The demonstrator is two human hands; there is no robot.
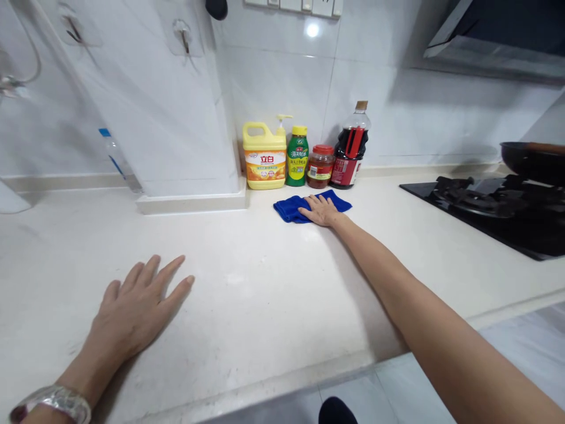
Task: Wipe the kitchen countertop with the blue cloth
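My right hand (321, 211) lies flat on a folded blue cloth (289, 210), fingers stretched out and slightly apart, pressing it against the white countertop (247, 312). The cloth sticks out on both sides of the hand. Just behind it stand a yellow detergent jug (265, 162), a green oyster sauce bottle (297, 159) with a yellow cap, a red-lidded jar (320, 168) and a large soy sauce bottle (349, 150). On the left, my left hand (136, 309) rests palm down on the bare countertop, fingers spread, holding nothing.
A black gas stove (481, 206) is set into the counter on the right, with a wok (534, 162) on it. A tiled pillar (189, 129) juts out left of the bottles. Behind it leans a clear plastic bottle (118, 159). The range hood (503, 41) hangs at upper right.
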